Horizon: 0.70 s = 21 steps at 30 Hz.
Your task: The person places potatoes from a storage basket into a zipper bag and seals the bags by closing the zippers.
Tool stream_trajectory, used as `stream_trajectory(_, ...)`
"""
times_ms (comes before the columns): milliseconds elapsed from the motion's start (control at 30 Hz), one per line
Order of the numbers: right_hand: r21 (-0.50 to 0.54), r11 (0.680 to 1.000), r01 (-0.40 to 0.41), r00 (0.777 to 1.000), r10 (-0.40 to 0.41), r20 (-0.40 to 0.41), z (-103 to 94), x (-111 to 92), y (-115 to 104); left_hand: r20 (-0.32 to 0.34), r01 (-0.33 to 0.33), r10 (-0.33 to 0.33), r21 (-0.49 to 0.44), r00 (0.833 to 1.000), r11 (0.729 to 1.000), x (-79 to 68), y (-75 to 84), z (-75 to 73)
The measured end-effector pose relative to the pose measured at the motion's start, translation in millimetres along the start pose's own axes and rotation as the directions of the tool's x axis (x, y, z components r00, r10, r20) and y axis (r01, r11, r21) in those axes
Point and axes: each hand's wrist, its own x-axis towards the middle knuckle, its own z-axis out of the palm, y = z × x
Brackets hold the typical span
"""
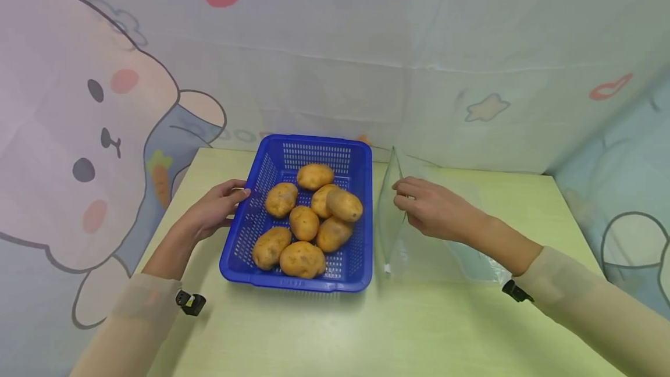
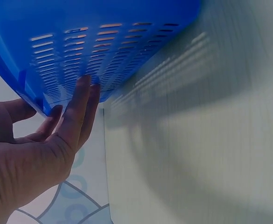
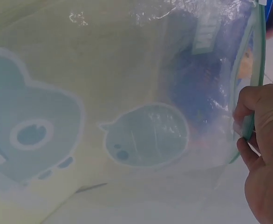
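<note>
Right hand (image 1: 431,209) pinches the upper edge of a clear zip bag (image 1: 419,237), fingers curled round its green seal strip (image 3: 248,126) — the bag stands open-mouthed just under and beside that hand, its body lying on the counter (image 1: 366,330). Left hand (image 1: 214,211), fingers straight, touches the outer wall of a blue basket (image 1: 298,281) just to its right. Inside the basket lie potatoes (image 1: 306,220) — the basket sits between both hands, close beside the bag.
</note>
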Motion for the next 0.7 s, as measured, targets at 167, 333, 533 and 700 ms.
stream_trajectory(167, 0.053, 0.998, -0.019, 1.0, 0.02, -0.016, -4.0, 7.2, 2.9, -0.002, 0.0, 0.0, 0.0, 1.0, 1.0, -1.0, 1.5, 0.4)
stream_trajectory(333, 0.089, 0.996, -0.01, 1.0, 0.012, -0.024, -2.5, 19.0, 0.5, -0.004, 0.014, -0.014, -0.009, 1.0, 1.0, -1.7, 1.5, 0.5)
stream_trajectory(533, 0.023, 1.0, 0.001, 0.999, 0.0, -0.046, 2.0, 22.0, -4.2, 0.028, -0.006, 0.006, 0.001, 1.0, 1.0, -0.5, 2.7, 1.5)
stream_trajectory(700, -0.03, 0.999, -0.031, 0.999, 0.03, -0.037, 1.7, 22.1, -6.6, -0.107, -0.091, 0.12, 0.243, 0.987, 0.966, -6.8, 12.8, 6.5)
